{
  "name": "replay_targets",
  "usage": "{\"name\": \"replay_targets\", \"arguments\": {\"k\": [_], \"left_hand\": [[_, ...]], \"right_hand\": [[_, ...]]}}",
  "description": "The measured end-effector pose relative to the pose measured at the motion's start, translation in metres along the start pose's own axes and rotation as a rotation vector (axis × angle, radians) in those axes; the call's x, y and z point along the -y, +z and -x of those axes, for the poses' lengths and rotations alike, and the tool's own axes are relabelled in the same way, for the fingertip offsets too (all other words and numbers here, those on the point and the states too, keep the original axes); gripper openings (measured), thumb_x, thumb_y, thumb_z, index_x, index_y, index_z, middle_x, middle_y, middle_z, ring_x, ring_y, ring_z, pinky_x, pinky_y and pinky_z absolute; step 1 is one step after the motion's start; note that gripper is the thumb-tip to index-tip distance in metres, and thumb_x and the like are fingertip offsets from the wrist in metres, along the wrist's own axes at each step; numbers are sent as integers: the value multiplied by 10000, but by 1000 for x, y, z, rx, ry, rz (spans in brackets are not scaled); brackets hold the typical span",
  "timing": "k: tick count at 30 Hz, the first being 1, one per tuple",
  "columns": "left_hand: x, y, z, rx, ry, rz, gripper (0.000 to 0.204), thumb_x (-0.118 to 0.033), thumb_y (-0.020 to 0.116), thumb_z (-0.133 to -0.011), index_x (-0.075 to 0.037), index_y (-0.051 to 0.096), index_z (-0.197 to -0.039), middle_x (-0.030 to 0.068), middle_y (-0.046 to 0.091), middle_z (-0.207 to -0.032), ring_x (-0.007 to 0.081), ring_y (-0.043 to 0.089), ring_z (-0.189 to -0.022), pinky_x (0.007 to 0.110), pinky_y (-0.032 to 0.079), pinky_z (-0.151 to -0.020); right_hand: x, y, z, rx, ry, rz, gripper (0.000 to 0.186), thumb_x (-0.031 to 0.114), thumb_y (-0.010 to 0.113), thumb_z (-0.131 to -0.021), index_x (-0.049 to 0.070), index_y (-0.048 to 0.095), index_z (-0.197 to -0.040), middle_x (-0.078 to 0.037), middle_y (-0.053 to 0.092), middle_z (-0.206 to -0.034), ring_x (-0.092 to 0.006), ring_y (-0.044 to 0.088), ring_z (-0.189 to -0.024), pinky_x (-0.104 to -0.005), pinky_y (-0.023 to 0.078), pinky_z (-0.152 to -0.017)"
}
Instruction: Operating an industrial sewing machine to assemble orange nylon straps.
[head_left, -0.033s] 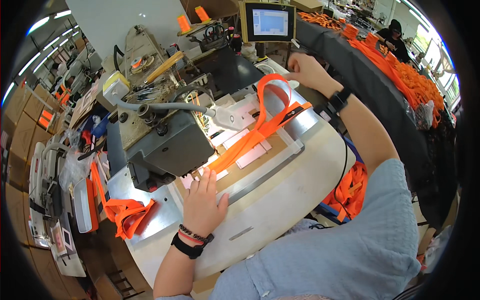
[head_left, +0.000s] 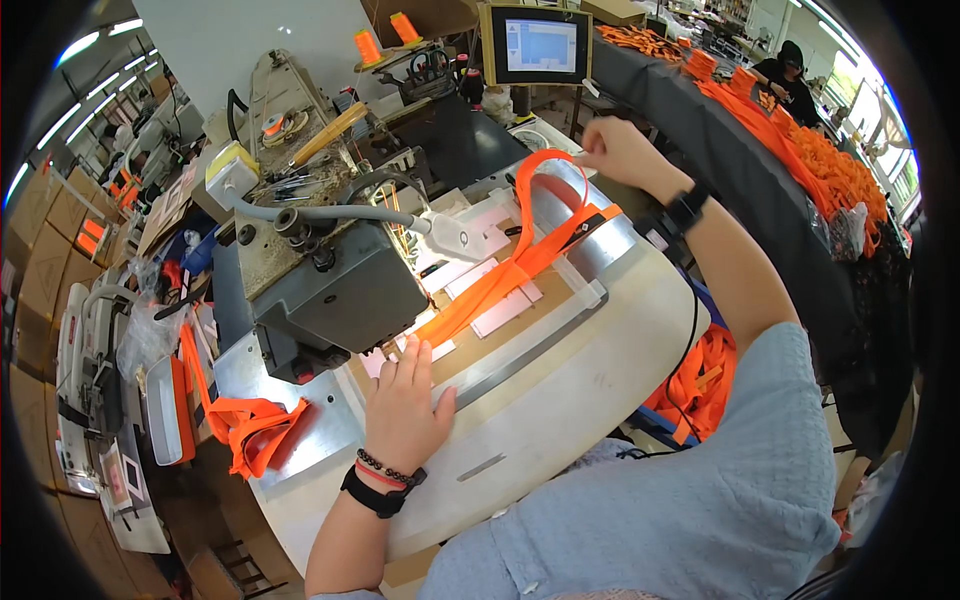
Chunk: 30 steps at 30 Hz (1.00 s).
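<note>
An orange webbing strap (head_left: 487, 301) lies across the cardboard and pale pink template plate (head_left: 550, 312) of a sewing machine (head_left: 335, 285). Its far end rises in a loop, and a dark label shows on one tail. My left hand (head_left: 404, 405) lies flat with fingers stretched out, fingertips on the strap's near end beside the machine head. Beyond the loop, my right hand (head_left: 622, 155) is closed, thumb and finger pinching the loop's edge.
More orange straps hang in a bunch (head_left: 255, 430) at the table's left edge. A blue bin of orange straps (head_left: 700, 380) stands below right. A screen (head_left: 541, 47) is at the back. Orange webbing (head_left: 790, 150) covers a dark-draped table, where another person (head_left: 785, 75) sits.
My right hand has come slightly down and toward me, and the loop has shifted a little with it. My left hand has stayed in place.
</note>
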<state>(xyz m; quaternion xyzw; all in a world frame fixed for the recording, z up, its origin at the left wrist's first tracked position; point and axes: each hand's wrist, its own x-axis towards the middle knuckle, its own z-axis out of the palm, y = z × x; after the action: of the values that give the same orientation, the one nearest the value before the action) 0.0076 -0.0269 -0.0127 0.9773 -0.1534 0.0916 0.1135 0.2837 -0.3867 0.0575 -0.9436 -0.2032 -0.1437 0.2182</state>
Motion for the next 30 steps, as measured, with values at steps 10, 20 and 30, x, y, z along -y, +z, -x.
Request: {"name": "replay_targets", "arguments": {"k": [10, 20, 30], "left_hand": [[0, -1, 0, 18, -7, 2, 645, -263, 691, -861, 72, 520, -1385, 227, 550, -1405, 337, 575, -1017, 408, 495, -924], [0, -1, 1, 32, -26, 23, 650, -267, 688, -865, 74, 511, -1390, 234, 536, -1419, 345, 568, -1045, 422, 486, -937], [1, 2, 5, 3, -35, -5, 638, -299, 675, -877, 59, 521, -1382, 216, 534, -1428, 334, 565, -1131, 441, 465, -960]], "right_hand": [[-45, 42, 95, -51, 207, 178, 462, 408, 731, -900, -38, 670, -1007, -143, 722, -829, -188, 684, -677, -304, 530, -594], [-66, 33, 74, 213, 496, -380, 264, 209, 814, -849, -11, 669, -833, -70, 692, -814, -113, 648, -728, -280, 501, -613], [98, -5, 96, 50, 44, -999, 127, 61, 615, -981, 56, 524, -1070, -95, 690, -1090, -102, 647, -919, -231, 522, -749]]}}
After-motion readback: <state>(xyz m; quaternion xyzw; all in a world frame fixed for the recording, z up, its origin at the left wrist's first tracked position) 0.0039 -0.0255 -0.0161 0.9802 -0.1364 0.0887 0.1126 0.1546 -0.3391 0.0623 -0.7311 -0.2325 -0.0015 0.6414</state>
